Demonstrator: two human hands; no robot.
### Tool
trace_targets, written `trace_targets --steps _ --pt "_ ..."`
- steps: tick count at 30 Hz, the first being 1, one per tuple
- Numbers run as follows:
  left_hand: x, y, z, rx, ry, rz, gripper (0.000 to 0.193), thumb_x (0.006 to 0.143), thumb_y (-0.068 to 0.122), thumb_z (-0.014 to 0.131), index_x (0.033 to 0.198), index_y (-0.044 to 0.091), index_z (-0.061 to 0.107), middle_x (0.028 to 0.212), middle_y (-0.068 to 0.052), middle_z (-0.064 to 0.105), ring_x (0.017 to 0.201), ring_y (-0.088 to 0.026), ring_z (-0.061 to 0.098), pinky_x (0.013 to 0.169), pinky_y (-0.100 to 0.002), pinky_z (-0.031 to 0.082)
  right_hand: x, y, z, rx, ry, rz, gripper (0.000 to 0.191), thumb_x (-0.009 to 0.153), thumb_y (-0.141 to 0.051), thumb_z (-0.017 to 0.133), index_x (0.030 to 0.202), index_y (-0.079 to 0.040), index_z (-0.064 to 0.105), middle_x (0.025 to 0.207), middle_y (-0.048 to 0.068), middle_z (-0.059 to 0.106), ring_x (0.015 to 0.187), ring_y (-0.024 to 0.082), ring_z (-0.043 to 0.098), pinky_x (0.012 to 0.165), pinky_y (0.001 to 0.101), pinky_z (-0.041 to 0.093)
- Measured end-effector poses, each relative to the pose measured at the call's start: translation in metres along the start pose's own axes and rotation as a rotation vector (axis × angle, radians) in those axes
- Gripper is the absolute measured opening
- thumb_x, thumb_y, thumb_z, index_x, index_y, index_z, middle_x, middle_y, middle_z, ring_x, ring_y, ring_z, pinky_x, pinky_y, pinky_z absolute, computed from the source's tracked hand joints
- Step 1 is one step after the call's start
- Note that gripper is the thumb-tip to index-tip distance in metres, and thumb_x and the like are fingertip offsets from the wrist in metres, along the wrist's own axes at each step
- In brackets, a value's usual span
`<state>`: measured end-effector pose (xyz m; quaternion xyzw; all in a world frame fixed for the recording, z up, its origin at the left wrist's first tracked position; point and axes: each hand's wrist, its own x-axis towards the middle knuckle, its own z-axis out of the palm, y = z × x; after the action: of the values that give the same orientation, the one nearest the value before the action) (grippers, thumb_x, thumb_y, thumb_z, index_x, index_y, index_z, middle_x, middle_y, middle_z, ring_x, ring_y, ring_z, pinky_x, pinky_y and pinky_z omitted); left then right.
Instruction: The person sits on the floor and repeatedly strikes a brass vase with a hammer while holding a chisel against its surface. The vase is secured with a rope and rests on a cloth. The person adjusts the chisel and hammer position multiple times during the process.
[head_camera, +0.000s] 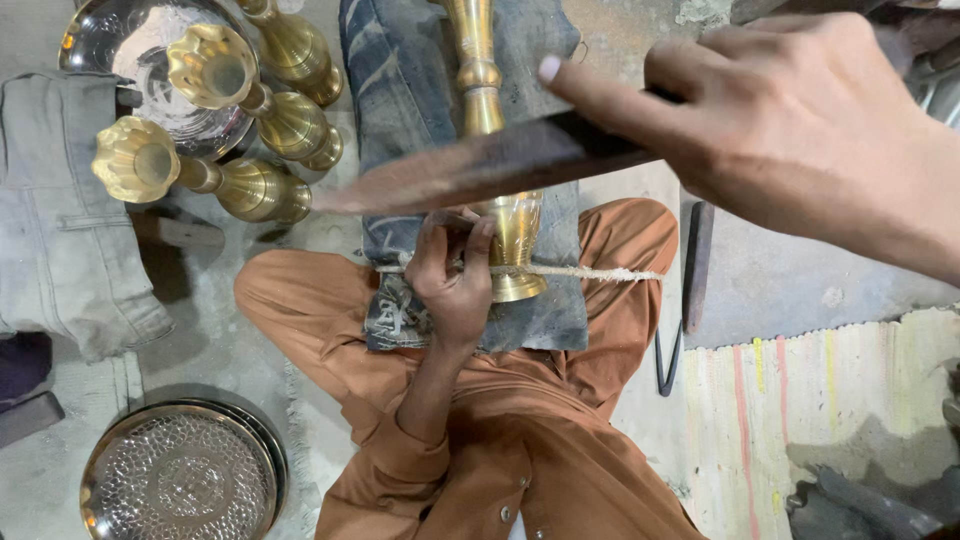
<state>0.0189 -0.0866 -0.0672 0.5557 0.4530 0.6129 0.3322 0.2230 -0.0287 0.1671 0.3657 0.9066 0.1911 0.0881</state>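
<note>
Seated on the floor, I pin the brass vase (512, 235) on denim across my lap, left hand (452, 275) fingers clamped on its base; right hand (800, 130) grips a raised flat tool (480, 165). I judge a mis-aimed stroke could hit those fingers.

Glossy brass vase (512, 240) lies on worn denim cloth (400, 90), under a matt, dark metal tool (480, 165).

The way in from the left is blocked by three brass vases (235, 120) lying close together. Bare floor (790, 270) is left open on the right, narrowed only by a dark bar (697, 265).
</note>
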Motion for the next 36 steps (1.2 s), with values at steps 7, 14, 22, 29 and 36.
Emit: trace_targets --steps 7,14,22,29,36 --pt "-0.002 -0.002 -0.001 0.042 -0.012 0.011 0.015 0.100 0.004 0.076 0.110 -0.001 0.065 0.094 -0.008 0.070 0.079 -0.011 0.067 0.071 -0.028 0.055 0.002 0.003 0.003 0.057 0.109 -0.022 0.071 0.085 -0.015 0.072 0.153 -0.019 0.053 0.088 0.007 0.061 0.065 0.023 0.063 0.056 0.0339 0.049" --pt "0.000 0.002 0.001 0.039 0.018 -0.027 0.022 0.099 0.005 0.076 0.116 -0.003 0.064 0.095 -0.007 0.071 0.080 -0.011 0.067 0.072 -0.027 0.056 0.000 0.006 0.013 0.007 0.043 -0.004 0.077 0.083 -0.013 0.079 0.155 -0.021 0.053 0.078 0.002 0.063 0.058 0.020 0.062 0.053 0.0332 0.048" --pt "0.000 0.006 0.000 0.057 0.010 0.031 0.021 0.098 0.005 0.075 0.115 -0.004 0.065 0.099 -0.010 0.071 0.085 -0.015 0.069 0.077 -0.029 0.058 -0.002 0.003 0.016 0.066 0.151 -0.073 0.071 0.085 -0.015 0.073 0.153 -0.021 0.053 0.090 0.003 0.064 0.075 0.021 0.066 0.061 0.0331 0.052" --pt "0.001 0.008 0.000 0.083 -0.017 0.065 0.009 0.100 0.005 0.074 0.103 -0.001 0.069 0.096 -0.009 0.072 0.083 -0.016 0.070 0.074 -0.029 0.057 -0.007 0.001 0.015 -0.052 0.060 -0.021 0.069 0.088 -0.018 0.069 0.154 -0.031 0.053 0.080 0.000 0.060 0.066 0.017 0.066 0.051 0.0292 0.050" --pt "0.000 0.010 0.000 0.111 -0.027 0.087 0.021 0.099 0.003 0.074 0.117 -0.004 0.066 0.102 -0.013 0.071 0.088 -0.018 0.071 0.077 -0.033 0.058 -0.005 0.000 0.006 -0.229 0.115 -0.118 0.075 0.077 -0.017 0.071 0.149 -0.032 0.056 0.079 -0.003 0.059 0.064 0.011 0.062 0.053 0.0240 0.049"
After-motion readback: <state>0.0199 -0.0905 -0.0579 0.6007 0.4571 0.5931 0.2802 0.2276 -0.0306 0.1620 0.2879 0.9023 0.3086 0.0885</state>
